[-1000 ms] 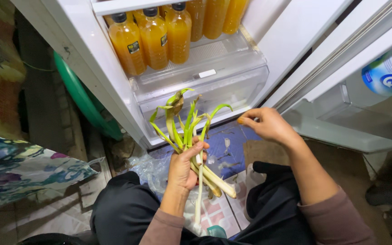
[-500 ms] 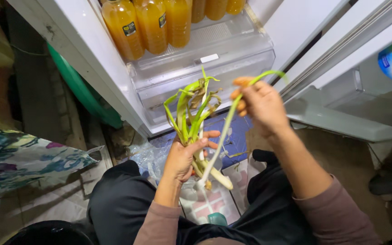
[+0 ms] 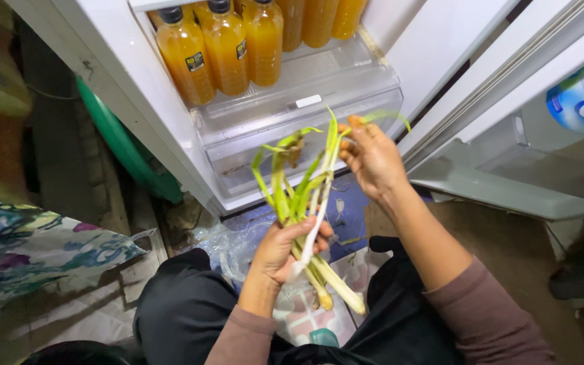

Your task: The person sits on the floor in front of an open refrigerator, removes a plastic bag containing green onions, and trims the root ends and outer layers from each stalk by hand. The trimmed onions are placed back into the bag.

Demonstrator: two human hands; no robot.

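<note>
An open fridge (image 3: pixel 170 155) fills the upper half of the frame, with orange bottles (image 3: pixel 228 44) along the top and a clear drawer (image 3: pixel 285 125) below them. At centre, the left hand (image 3: pixel 282 250) is wrapped tight around a bunch of stalks (image 3: pixel 299 196) near their pale bases. The right hand (image 3: pixel 370 155), upper centre, pinches one leaf tip (image 3: pixel 383 116). The stalks look light, firm at the base and floppy above (easily torn), so they are best held low.
</note>
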